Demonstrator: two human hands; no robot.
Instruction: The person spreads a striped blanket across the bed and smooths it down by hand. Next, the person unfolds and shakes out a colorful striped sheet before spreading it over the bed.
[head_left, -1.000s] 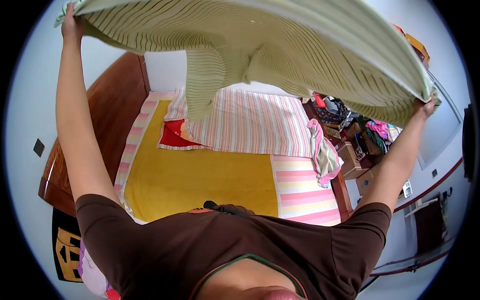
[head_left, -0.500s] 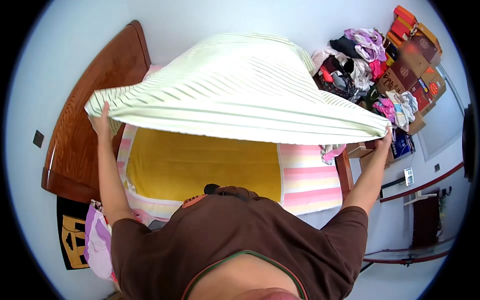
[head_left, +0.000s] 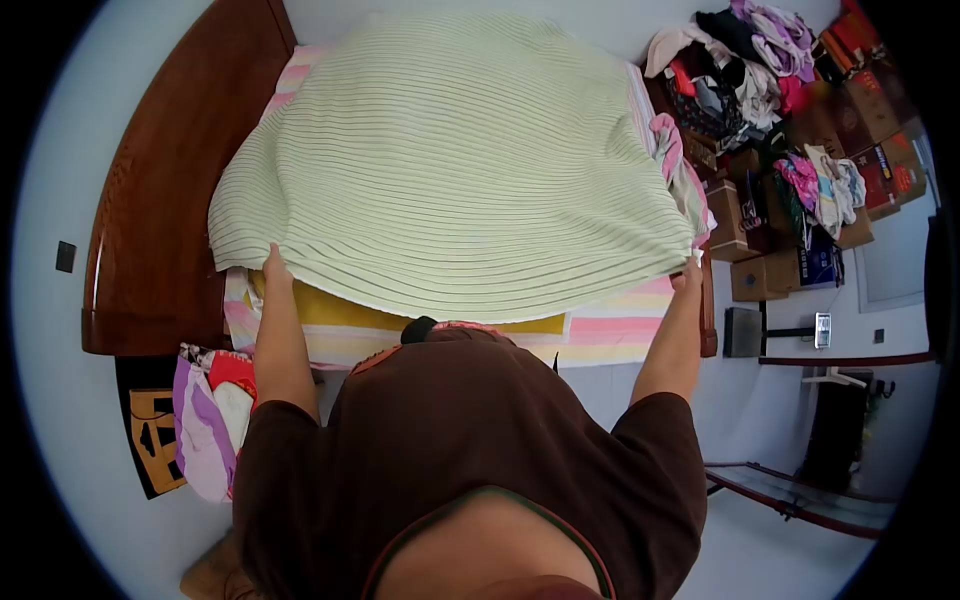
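A pale green striped sheet [head_left: 450, 170] spreads over most of the bed, with soft wrinkles across it. My left hand [head_left: 275, 260] is closed on its near edge, close to the headboard side. At the opposite end of that edge, my right hand [head_left: 690, 272] grips the sheet near its corner. Between my hands the edge sags toward my body. Below it shows a strip of yellow mat [head_left: 350, 312], lying on a pink, white and yellow striped bed cover [head_left: 620, 335]. The fingers are partly hidden by the cloth.
A wooden headboard [head_left: 170, 180] rises at the left. Crumpled pink cloth [head_left: 675, 160] lies along the bed's right side. Piled clothes [head_left: 735, 75] and cardboard boxes [head_left: 760, 275] stand at the right. A purple and white bundle [head_left: 205, 430] is at the lower left.
The sheet, raised and billowing before, has come down over the bed and covers most of the yellow mat. My hands have lowered and moved closer together, still holding the edge.
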